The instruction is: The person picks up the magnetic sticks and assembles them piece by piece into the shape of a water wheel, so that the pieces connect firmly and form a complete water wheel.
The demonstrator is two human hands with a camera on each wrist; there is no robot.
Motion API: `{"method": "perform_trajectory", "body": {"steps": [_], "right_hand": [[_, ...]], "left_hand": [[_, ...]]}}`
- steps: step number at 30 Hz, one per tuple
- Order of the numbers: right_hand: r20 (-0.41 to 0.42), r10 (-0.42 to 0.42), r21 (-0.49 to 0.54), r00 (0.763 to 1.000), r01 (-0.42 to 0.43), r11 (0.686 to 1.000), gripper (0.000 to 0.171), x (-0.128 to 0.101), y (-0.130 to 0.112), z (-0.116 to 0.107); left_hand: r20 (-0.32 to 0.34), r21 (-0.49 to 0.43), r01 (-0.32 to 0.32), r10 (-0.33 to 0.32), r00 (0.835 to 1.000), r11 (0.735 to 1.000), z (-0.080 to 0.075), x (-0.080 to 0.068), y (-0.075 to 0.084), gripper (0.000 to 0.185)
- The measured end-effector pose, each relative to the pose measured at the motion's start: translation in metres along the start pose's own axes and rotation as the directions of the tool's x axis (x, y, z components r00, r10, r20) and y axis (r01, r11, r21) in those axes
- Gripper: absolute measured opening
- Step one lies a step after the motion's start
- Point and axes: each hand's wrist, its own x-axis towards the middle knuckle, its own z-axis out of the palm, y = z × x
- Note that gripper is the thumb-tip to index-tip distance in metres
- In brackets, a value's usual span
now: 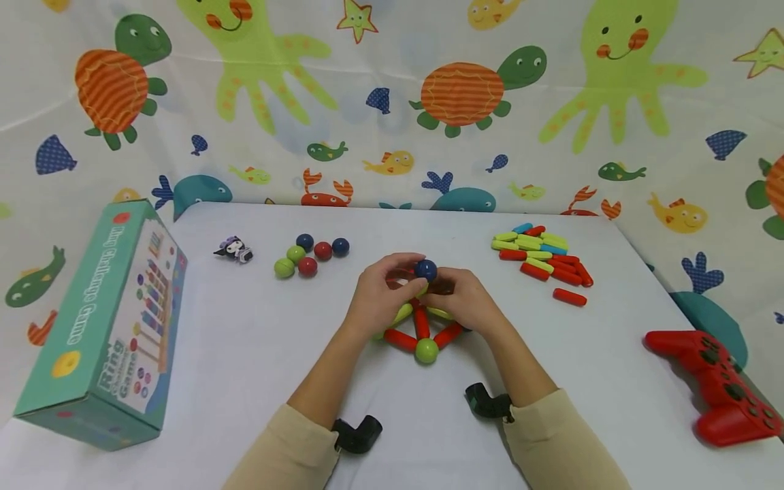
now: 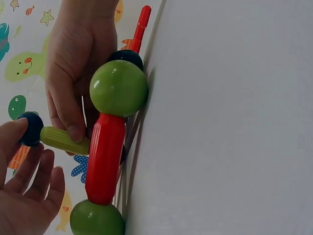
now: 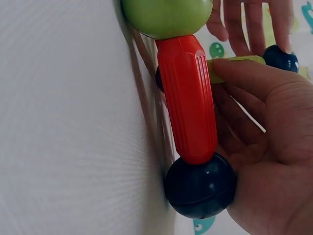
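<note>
A magnetic building frame of red and yellow-green rods joined by balls lies on the white table, with a green ball [image 1: 427, 350] and a red rod [image 1: 400, 340] at its near side. Above its middle, a dark blue ball [image 1: 425, 270] tops a yellow-green rod [image 2: 63, 141]. My left hand [image 1: 381, 294] pinches this ball between thumb and fingers. From the other side my right hand [image 1: 463, 301] grips the rod just below it, thumb and fingers on its sides. The rod's lower end is hidden behind a near red rod [image 3: 188, 100] in the right wrist view.
Loose balls [image 1: 307, 266] in green, red and dark blue sit left of the frame, beside a small figurine [image 1: 234, 250]. A pile of rods [image 1: 539, 252] lies at the back right. A game box [image 1: 104, 327] stands far left, a red game controller [image 1: 713, 388] far right.
</note>
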Motion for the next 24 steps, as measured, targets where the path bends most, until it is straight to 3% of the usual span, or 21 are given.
{"method": "perform_trajectory", "body": {"steps": [4,11,15,20,24], "right_hand": [[-0.010,0.024,-0.001,1.000,-0.024,1.000,0.034,-0.003,0.002,-0.002],[-0.005,0.020,-0.029,1.000,-0.020,0.999,0.033,-0.006,0.003,-0.008],[0.006,0.033,-0.042,0.999,-0.033,0.999,0.033,-0.010,0.001,-0.020],[-0.040,0.093,-0.084,0.995,-0.096,0.992,0.037,-0.017,0.005,-0.054],[-0.124,0.212,-0.150,0.969,-0.229,0.962,0.041,-0.033,0.013,-0.096]], "left_hand": [[0.031,0.029,-0.007,0.007,1.000,1.000,-0.004,0.000,0.000,0.046],[-0.028,0.027,0.049,-0.048,0.998,0.998,-0.021,-0.001,-0.001,0.040],[0.015,0.017,0.055,-0.055,0.998,0.998,-0.018,0.000,0.002,0.040],[0.037,0.026,0.040,-0.041,0.998,0.999,-0.009,0.002,0.004,0.043],[0.017,0.026,0.041,-0.042,0.999,0.999,-0.005,0.002,0.005,0.041]]}}
